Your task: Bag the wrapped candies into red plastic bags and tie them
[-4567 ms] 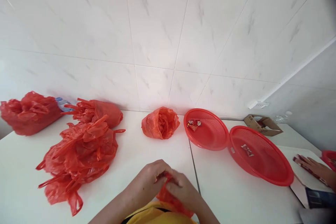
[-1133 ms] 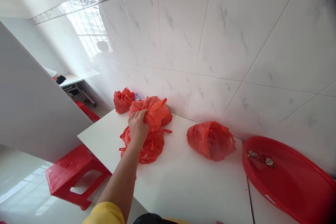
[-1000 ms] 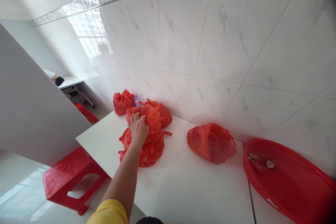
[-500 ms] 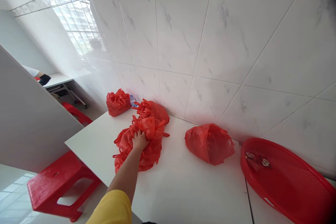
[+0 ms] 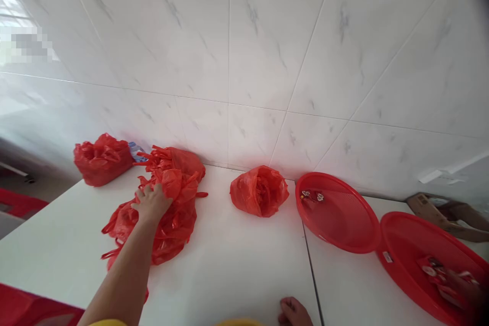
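My left hand (image 5: 152, 204) reaches over a pile of red plastic bags (image 5: 173, 232) on the white table. Its fingers are spread and rest on the crumpled plastic; it is open. My right hand (image 5: 294, 311) shows at the bottom edge, just above the tabletop, with its fingers curled in and nothing visible in them. Beyond the pile, against the wall, lies another bulging red bag (image 5: 187, 163). A knotted, boxy red bag (image 5: 103, 160) stands at the far left. To the right of the pile, a gaping red bag (image 5: 262, 191) lies on its side.
A red basket (image 5: 344, 219) with small red packets stands right of the table seam. In a second red basket (image 5: 397, 260), another person's hand (image 5: 464, 290) is at red packets. A cardboard box (image 5: 435, 211) sits behind. A plastic bottle (image 5: 136, 152) lies by the wall.
My view has swung right, bringing the second basket, the box and the other person's hand into sight. My right hand has appeared. My left hand stays on the bag pile, its fingers more spread.
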`<state>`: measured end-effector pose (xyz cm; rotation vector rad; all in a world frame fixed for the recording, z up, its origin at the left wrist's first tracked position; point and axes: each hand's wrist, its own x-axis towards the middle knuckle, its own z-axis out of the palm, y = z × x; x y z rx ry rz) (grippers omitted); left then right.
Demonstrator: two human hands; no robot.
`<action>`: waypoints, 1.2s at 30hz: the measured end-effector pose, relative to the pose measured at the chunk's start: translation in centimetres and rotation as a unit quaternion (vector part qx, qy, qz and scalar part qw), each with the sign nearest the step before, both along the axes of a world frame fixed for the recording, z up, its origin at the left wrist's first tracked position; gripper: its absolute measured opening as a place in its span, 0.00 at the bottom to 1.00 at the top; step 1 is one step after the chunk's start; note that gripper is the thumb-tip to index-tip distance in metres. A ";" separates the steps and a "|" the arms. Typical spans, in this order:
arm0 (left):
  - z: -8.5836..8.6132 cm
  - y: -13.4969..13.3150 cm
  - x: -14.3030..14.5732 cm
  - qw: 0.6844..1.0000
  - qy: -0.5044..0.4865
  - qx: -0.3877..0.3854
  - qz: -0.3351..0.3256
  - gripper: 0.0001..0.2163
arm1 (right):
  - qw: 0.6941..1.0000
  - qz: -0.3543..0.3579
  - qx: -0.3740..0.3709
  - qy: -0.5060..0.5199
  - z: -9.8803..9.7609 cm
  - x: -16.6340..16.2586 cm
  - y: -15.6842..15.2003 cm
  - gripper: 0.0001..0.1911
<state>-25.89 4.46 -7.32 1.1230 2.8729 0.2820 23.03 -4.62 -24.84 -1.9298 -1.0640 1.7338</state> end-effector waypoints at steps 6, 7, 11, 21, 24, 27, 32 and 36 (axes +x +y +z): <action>-0.4 2.3 9.0 0.970 0.047 0.121 -0.205 0.22 | 0.997 -0.007 -0.061 0.035 -0.1 0.5 1.0 0.13; -0.9 2.7 10.9 0.963 0.029 0.102 -0.246 0.22 | 0.996 -0.009 -0.070 0.045 -0.1 0.7 1.2 0.13; -2.5 4.0 18.4 0.906 -0.033 0.040 -0.420 0.27 | 0.989 -0.043 -0.098 0.104 -1.1 1.6 1.4 0.18; -3.5 10.1 25.5 0.873 -0.035 0.050 -0.483 0.35 | 0.980 0.058 0.186 -0.029 2.2 0.5 10.3 0.18; -3.7 12.1 25.3 0.880 -0.016 0.057 -0.471 0.37 | 0.919 0.071 0.373 -0.102 7.9 -1.1 16.8 0.14; -3.9 13.5 24.9 0.886 -0.017 0.049 -0.462 0.37 | 0.840 0.129 0.489 -0.196 12.6 -3.2 22.5 0.16; -4.4 15.4 24.7 0.884 -0.039 0.014 -0.465 0.37 | 0.779 0.226 0.501 -0.301 14.7 -6.2 28.8 0.26; -5.6 16.6 25.2 0.881 -0.070 -0.027 -0.468 0.36 | 0.838 0.207 0.469 -0.188 14.3 -7.0 29.8 0.30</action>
